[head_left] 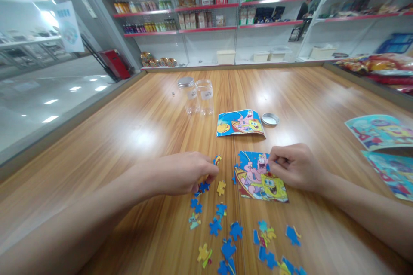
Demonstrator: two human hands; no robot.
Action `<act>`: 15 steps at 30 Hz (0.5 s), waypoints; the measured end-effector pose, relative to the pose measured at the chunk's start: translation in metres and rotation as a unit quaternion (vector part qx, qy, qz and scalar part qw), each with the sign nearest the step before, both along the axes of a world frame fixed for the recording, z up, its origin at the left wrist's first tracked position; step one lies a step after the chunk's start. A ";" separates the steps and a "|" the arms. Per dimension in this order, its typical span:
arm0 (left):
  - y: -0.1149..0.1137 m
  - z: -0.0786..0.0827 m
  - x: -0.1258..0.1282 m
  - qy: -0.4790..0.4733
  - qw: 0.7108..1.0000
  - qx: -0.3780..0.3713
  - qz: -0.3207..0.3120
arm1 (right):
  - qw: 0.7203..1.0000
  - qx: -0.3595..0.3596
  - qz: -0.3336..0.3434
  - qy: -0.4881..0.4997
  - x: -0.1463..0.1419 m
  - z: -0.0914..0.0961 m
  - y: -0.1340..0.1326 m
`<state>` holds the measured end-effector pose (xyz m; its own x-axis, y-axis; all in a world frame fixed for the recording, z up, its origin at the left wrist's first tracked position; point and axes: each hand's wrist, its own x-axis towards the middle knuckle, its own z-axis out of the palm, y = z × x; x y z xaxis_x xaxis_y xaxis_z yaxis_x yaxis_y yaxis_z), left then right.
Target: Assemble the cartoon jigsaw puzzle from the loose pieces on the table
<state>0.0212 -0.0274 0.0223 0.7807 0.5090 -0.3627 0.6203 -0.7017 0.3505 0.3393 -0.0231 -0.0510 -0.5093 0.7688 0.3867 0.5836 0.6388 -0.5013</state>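
Observation:
My left hand [190, 172] is bent down over the loose jigsaw pieces, its thumb and fingertips around a blue puzzle piece [204, 187] on the table. A yellow puzzle piece [221, 187] lies just right of these fingers. My right hand [297, 166] is curled into a loose fist, resting against the upper right edge of the partly joined jigsaw puzzle [254, 180]. Nothing shows in that fist. The joined part pictures a pink and a yellow cartoon figure in a boat. Several loose blue and yellow pieces [228, 249] are spread nearer to me.
Beyond the puzzle lie a curled picture sheet [240, 123] and a metal lid [270, 119]. A lidded clear jar [191, 101] and an open clear jar [205, 101] stand behind to the left. Other picture sheets [380, 131] lie at right. Stocked shelves [206, 6] line the wall.

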 end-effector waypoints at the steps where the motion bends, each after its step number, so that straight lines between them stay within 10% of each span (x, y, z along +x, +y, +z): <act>1: 0.000 0.000 0.000 -0.001 1.000 0.001 0.000 | 1.000 -0.001 0.000 0.000 0.000 0.000 0.000; 15: -0.001 -0.002 0.001 -0.031 0.999 0.020 -0.016 | 1.000 0.000 -0.003 -0.007 0.000 0.001 -0.001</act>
